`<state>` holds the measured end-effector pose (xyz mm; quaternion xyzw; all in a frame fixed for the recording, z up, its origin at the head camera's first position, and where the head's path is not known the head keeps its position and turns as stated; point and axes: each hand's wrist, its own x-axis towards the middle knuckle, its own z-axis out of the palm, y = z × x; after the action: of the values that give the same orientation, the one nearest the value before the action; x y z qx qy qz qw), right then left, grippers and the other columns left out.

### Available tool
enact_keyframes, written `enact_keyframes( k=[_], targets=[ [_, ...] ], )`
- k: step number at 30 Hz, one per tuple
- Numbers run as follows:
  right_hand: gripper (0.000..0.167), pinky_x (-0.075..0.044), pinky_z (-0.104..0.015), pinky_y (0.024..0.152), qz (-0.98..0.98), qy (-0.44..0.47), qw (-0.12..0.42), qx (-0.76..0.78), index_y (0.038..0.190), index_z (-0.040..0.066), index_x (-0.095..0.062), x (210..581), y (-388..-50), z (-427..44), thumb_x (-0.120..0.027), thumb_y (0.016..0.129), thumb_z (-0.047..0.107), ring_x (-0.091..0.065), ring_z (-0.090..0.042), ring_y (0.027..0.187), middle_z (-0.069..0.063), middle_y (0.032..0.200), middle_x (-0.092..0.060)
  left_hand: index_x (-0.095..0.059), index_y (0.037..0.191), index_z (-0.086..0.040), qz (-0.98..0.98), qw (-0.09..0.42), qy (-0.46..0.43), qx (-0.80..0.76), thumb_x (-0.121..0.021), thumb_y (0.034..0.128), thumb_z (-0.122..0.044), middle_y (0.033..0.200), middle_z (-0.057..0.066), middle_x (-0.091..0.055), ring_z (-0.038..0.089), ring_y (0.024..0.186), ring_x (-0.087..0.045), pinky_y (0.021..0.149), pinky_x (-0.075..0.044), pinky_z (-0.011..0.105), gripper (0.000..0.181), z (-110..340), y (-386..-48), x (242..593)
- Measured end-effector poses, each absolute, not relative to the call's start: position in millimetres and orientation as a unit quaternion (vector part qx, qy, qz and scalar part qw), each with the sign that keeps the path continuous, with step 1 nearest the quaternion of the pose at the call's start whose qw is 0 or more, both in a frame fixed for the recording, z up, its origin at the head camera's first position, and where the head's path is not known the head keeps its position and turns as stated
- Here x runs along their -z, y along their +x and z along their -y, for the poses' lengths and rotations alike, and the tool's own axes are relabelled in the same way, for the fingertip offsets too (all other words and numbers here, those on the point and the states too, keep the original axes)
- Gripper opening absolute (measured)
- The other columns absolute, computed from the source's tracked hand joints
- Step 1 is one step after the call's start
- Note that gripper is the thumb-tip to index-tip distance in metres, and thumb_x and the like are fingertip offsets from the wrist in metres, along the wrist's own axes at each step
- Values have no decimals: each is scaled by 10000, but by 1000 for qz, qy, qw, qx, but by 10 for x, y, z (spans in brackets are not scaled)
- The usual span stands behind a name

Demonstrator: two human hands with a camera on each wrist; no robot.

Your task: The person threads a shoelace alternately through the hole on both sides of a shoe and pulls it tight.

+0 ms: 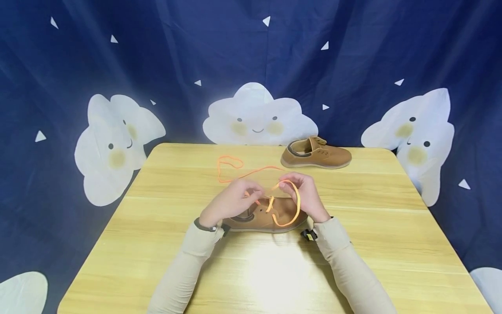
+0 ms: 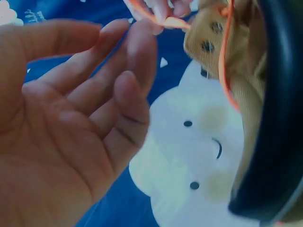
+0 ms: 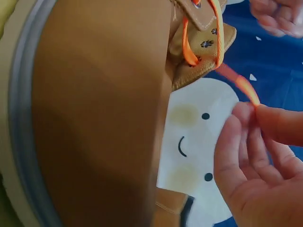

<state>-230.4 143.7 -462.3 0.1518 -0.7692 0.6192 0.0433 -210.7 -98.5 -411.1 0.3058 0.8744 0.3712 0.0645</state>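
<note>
A brown leather shoe [image 1: 288, 210] lies on its sole on the table, toe to the right, beneath both hands. An orange shoelace [image 1: 299, 201] passes through some of its eyelets and makes a loop at the toe side. My right hand [image 1: 305, 194] pinches the lace between thumb and fingertips, pulling a stretch away from the tongue [image 3: 208, 45]. Over the shoe's opening is my left hand [image 1: 235, 199]; its fingers [image 2: 142, 52] are loosely bent, with a gap to the thumb and no lace seen between them.
A second brown shoe [image 1: 333, 156], with no lace visible in its eyelets, stands at the table's far edge, right of centre. A loose length of orange lace [image 1: 219, 171] curls over the tabletop [image 1: 164, 244] behind the hands. Behind the table hangs a dark blue curtain [image 1: 176, 52] with clouds.
</note>
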Motion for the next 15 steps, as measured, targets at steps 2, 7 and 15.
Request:
enact_keyframes(
  k=[2,7,15],
  targets=[
    [207,-577,-171,793,747,151,17,-647,1112,-112,-688,4643,-2316,-1424,-715,945,7,-710,-10,851,-283,1023,-748,-760,1132,-54,-881,70,314,-346,-565,1054,-205,1066,88,-781,147,949,-705,906,-572,388,259,1006,-2117,4124],
    [178,-621,-244,798,655,122,-56,-744,1105,-46,-647,4671,-2323,-1416,-666,931,-81,-773,-116,846,-103,937,-778,-762,1134,-45,-892,73,328,-302,-566,1042,-164,983,53,-761,122,827,-642,809,-548,322,247,995,-2126,4149],
    [148,-617,-236,748,680,97,-44,-725,1039,-61,-673,4704,-2366,-1341,-724,900,-64,-773,-110,784,-117,870,-790,-770,1145,-58,-898,90,333,-272,-561,1022,-138,1007,21,-763,102,779,-630,693,-516,258,256,960,-2105,4169]
  ],
)
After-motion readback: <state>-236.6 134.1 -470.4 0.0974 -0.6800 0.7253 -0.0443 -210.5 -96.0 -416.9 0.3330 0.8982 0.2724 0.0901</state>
